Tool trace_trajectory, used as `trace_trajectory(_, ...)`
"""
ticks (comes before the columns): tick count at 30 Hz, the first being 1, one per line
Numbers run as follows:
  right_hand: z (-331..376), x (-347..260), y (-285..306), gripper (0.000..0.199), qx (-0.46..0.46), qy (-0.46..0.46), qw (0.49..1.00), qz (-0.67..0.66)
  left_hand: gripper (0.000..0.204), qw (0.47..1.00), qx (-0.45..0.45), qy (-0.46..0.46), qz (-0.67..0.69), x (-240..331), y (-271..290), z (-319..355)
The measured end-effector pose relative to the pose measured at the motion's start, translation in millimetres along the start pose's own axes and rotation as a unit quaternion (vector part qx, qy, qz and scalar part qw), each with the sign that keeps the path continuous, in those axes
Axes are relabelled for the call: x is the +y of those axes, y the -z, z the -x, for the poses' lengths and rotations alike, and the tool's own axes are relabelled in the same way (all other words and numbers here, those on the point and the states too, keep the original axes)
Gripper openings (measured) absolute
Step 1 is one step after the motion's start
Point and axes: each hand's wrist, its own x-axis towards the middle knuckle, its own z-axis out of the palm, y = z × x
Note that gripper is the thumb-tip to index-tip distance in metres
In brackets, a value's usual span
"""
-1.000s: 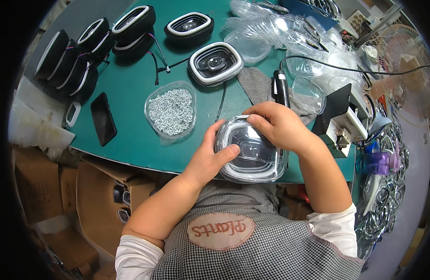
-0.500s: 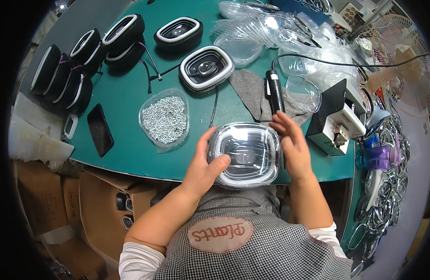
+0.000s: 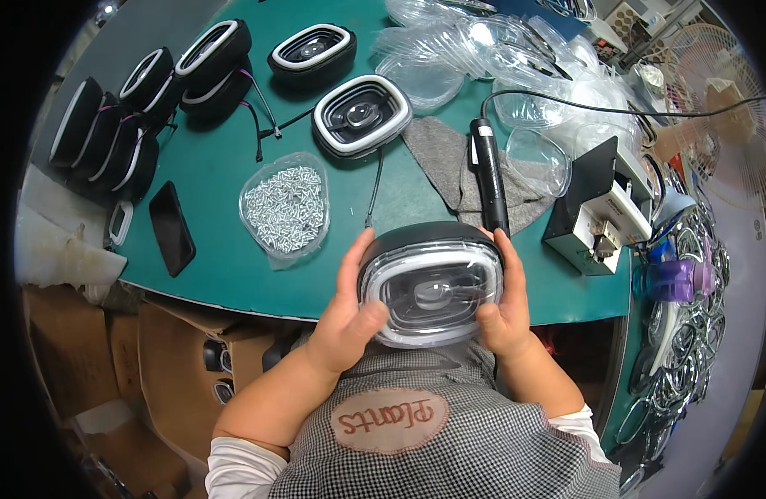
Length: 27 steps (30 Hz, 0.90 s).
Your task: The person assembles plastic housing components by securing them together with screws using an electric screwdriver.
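Between my two hands is a black lamp-like unit point(image 3: 433, 291) with a white oval ring and a clear plastic cover over its front. My left hand point(image 3: 345, 320) wraps its left side, thumb on the front edge. On the opposite side my right hand point(image 3: 509, 303) grips it, thumb at the lower right corner. The unit is tilted, its clear front facing up toward me and its black back rim showing at the far side. Beyond it, a similar unit point(image 3: 362, 116) without a visible cover lies face up, and a black electric screwdriver point(image 3: 488, 179) rests on a grey cloth point(image 3: 441, 162).
A clear tray point(image 3: 248, 218) of small screws and a black phone point(image 3: 172, 229) lie left on the green table point(image 3: 225, 291). More black units point(image 3: 312, 54) stand at the far left. Clear covers point(image 3: 424, 79) pile up at the back. A boxy device point(image 3: 599, 216) stands right, near a fan point(image 3: 715, 108).
My right hand has closed onto the unit's right side. The unit has tilted, so its black rim now shows at the far side.
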Motion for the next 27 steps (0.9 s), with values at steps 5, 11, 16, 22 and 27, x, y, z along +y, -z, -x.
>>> trace_trajectory(5, 2.9, -8.9, -8.7, 0.091, 0.007, 0.038, 0.999, 0.032, 0.061, 0.99, 0.103, 0.073, 0.069, 1.8, -13.4, 4.6)
trace_trajectory(11, -0.5, -12.7, -4.1, 0.095, -0.036, 0.051, 0.998, 0.024, 0.065, 0.988, 0.12, 0.031, 0.092, -5.4, -19.3, 10.9)
trace_trajectory(16, 0.4, -17.6, -8.6, 0.098, -0.043, 0.052, 0.996, 0.053, 0.058, 0.983, 0.179, -0.036, -0.016, -13.3, -23.2, 11.4)
trace_trajectory(22, -1.5, -32.3, -20.5, 0.086, 0.019, 0.004, 0.995, 0.098, 0.055, 0.975, 0.219, -0.011, -0.047, -9.8, -25.5, 5.4)
trace_trajectory(27, -1.5, -25.1, -18.3, 0.084, 0.023, -0.02, 0.997, 0.075, 0.055, 0.98, 0.199, 0.025, -0.003, 2.9, -26.7, 4.0)
